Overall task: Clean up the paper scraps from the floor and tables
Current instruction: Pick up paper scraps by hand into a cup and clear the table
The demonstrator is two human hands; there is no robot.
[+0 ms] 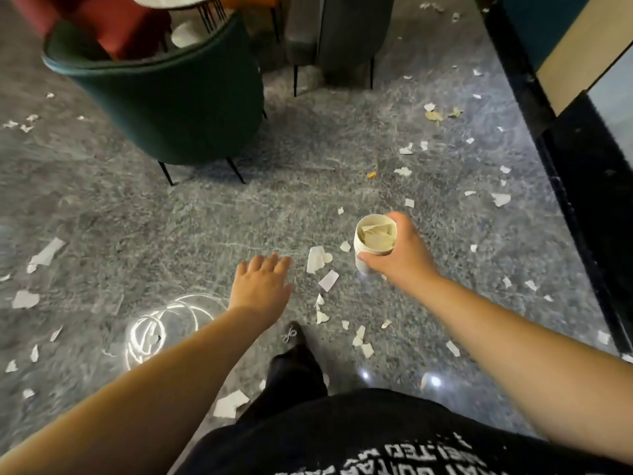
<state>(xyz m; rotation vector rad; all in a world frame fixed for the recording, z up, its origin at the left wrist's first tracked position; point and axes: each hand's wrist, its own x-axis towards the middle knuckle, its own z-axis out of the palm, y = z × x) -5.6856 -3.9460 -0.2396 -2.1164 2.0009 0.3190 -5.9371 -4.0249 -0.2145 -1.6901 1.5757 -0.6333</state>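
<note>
Many white paper scraps lie on the grey stone floor [205, 228]. A cluster of scraps [317, 258] sits right in front of me, and more scraps [404, 171] trail off to the far right. My right hand [399, 255] grips a white paper cup [373, 241] that holds several scraps, its mouth tilted toward me. My left hand [262, 286] hangs palm down with straight fingers above the floor, just left of the nearest scraps, and holds nothing.
A dark green armchair [171, 101] on thin black legs stands at the upper left, with a grey chair [335, 32] behind it. A black wall base [579, 186] runs down the right side. My black shoe [294, 337] is below the hands. More scraps [44, 255] lie left.
</note>
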